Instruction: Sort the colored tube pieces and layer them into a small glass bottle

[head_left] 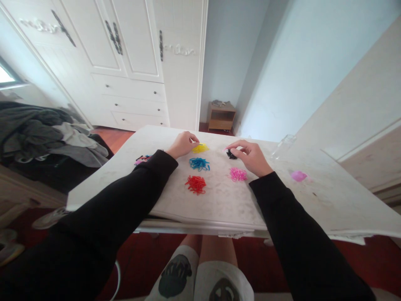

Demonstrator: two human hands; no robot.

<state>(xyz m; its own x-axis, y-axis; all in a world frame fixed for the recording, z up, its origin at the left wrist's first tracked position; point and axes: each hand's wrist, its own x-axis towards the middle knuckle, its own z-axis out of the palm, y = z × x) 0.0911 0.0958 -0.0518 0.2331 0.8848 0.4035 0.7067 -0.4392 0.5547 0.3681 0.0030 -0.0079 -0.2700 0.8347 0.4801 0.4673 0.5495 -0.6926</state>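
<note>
My left hand [184, 144] is at the edge of a pile of yellow rubber bands [201, 148], fingers pinched together, with a tiny dark bit at their tips. Over a small heap of black rubber bands [231, 154], my right hand [249, 155] has thumb and fingers drawn together; what lies between them is hidden. Blue rubber bands [199, 164] and red rubber bands [196, 184] form piles nearer me. Pink rubber bands [238, 174] lie just below my right hand. A mixed-colour pile [142, 159] shows partly behind my left sleeve.
The piles rest on a white table [219, 205]. On its right side are a clear glass container [284, 146] and a flat pink patch [299, 175]. A white wardrobe [134, 100] stands beyond, and dark clothes [44, 133] are heaped at the left.
</note>
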